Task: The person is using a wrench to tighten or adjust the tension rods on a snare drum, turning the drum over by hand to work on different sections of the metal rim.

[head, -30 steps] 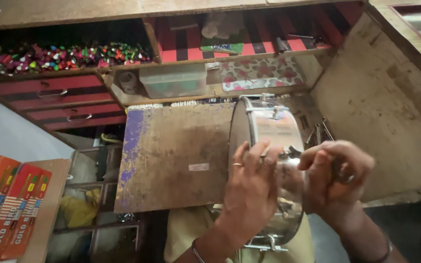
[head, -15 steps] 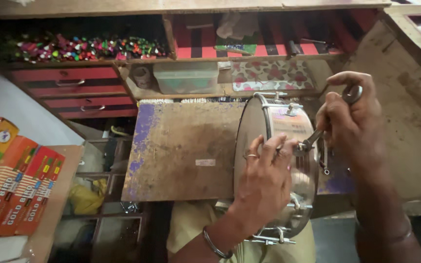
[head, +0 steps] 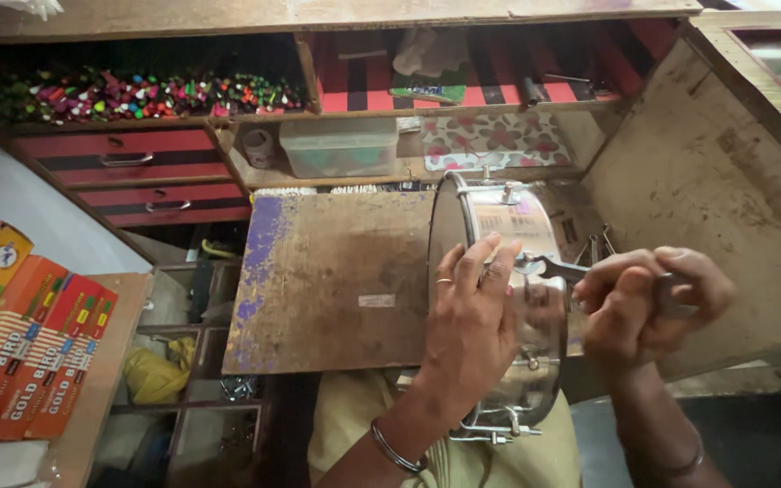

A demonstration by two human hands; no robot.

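A shiny metal drum [head: 510,215] stands on its edge at the right end of a worn wooden board [head: 327,280], its skin facing left. My left hand [head: 472,316] lies spread over the drum's rim and shell and steadies it; a ring and a metal bangle show on that hand and wrist. My right hand [head: 648,303] is closed around the handle of a metal wrench [head: 555,267], whose head sits at a fitting on the drum's side, just beside my left fingertips. The drum's lower tension rods stick out near my lap.
Behind the board are shelves with several small colourful items [head: 155,95], red drawers [head: 128,158], a clear plastic box [head: 341,145] and a floral cloth [head: 494,140]. Orange cartons [head: 29,352] lie at the left. A big scuffed wooden panel [head: 707,181] slopes at the right.
My right hand has come down with the wrench from the drum's upper right edge to the middle of its side. My left hand stays on the drum.
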